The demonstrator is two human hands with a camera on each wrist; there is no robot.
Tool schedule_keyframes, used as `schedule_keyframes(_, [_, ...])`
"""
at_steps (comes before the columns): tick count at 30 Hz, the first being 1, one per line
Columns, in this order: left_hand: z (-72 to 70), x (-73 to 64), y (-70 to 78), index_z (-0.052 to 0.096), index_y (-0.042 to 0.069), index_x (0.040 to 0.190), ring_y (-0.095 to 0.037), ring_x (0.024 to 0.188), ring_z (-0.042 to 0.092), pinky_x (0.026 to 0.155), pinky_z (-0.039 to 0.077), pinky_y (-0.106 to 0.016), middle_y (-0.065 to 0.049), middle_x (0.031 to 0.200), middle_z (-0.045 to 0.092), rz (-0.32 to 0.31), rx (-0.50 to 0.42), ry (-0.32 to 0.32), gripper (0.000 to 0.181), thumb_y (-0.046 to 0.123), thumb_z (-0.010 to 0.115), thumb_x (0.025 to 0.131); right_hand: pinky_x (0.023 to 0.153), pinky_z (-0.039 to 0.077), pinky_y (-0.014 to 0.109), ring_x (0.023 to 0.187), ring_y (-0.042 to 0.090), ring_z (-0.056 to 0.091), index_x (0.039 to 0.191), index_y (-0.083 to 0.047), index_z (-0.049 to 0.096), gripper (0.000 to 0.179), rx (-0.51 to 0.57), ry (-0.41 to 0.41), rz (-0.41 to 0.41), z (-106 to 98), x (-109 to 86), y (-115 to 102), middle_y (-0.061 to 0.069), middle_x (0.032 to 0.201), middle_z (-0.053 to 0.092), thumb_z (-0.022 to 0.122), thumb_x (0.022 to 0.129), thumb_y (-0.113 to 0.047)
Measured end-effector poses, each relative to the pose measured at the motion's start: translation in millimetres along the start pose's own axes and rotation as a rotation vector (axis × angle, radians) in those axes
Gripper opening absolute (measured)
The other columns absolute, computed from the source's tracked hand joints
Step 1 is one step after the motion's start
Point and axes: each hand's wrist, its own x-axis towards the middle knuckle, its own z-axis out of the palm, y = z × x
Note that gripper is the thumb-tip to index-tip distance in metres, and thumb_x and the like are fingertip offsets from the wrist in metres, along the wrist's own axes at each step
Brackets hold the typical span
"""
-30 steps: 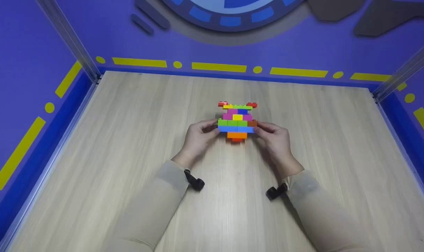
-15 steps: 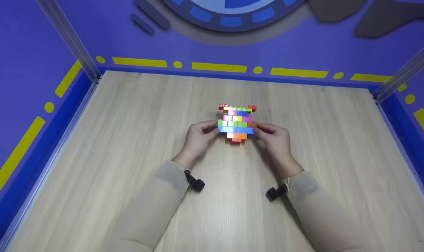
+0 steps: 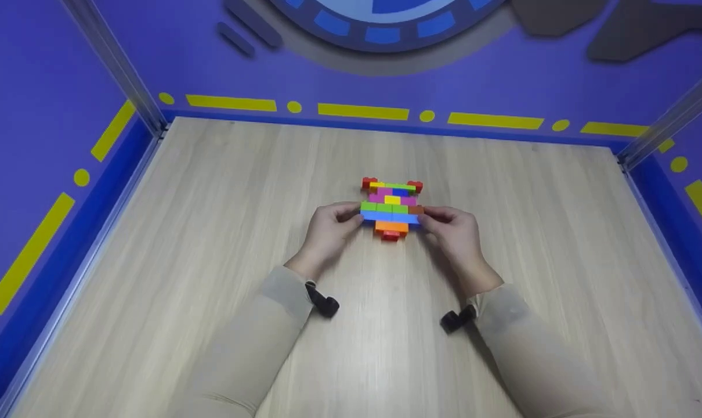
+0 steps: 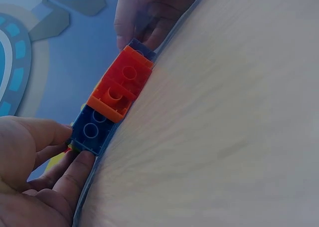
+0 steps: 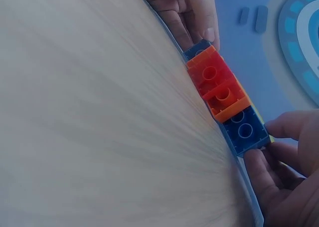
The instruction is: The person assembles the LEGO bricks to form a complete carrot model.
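Observation:
A toy building-block model (image 3: 393,208) in layers of several colours lies between the two hands in the head view. Red bricks (image 3: 369,183) stick out at its far corners, and orange and red bricks (image 3: 391,227) form its near end. My left hand (image 3: 329,228) pinches the left end of its blue row, thumb on the near side. The right hand (image 3: 455,232) pinches the opposite end the same way. Both wrist views show the hollow undersides of the blue bricks (image 4: 91,129) and the orange brick (image 5: 219,85). Fingers behind the model are partly hidden in the head view.
A wood-grain table (image 3: 223,191) spreads around the hands. Purple-blue panels with yellow marks (image 3: 362,111) stand along its back and sides, joined by metal posts (image 3: 110,64). A black wrist camera (image 3: 326,305) sits at the left cuff, another (image 3: 458,319) at the right.
The block model tilts between the fingers: its far end with the red bricks has come nearer and lower in the head view. Both hands keep their hold almost in place.

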Motion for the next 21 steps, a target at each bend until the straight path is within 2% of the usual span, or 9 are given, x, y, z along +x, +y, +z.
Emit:
schedule_keyframes(7, [1.0,-0.6,0.3,0.079,0.008,0.141,-0.027,0.143,0.07,0.126,0.054,-0.043,-0.009,0.145,0.079,-0.022,0.005,-0.011,0.034,0.01,0.077,0.107,0.086,0.062,0.016,0.112,0.024,0.075,0.137,-0.003,0.08,0.038,-0.02,-0.006,-0.011,-0.9,1.1,2.2,0.02,0.135,0.08,0.08,0.105,-0.024])
schedule_keyframes(13, [0.7,-1.4,1.7,0.079,0.009,0.141,-0.027,0.143,0.07,0.126,0.054,-0.043,-0.009,0.145,0.079,-0.033,0.014,-0.019,0.034,0.012,0.078,0.107,0.093,0.063,0.019,0.119,0.027,0.073,0.14,-0.005,0.078,0.039,-0.05,-0.017,0.004,-2.2,0.3,1.7,0.017,0.139,0.078,0.078,0.107,-0.025])
schedule_keyframes(21, [0.0,-1.0,0.6,0.08,0.005,0.138,-0.029,0.139,0.072,0.123,0.056,-0.044,-0.013,0.142,0.08,0.002,0.02,-0.01,0.032,0.01,0.077,0.107,0.089,0.063,0.015,0.113,0.024,0.075,0.139,-0.003,0.079,0.038,-0.027,-0.023,0.003,-0.7,0.4,1.1,0.019,0.137,0.078,0.078,0.107,-0.023])
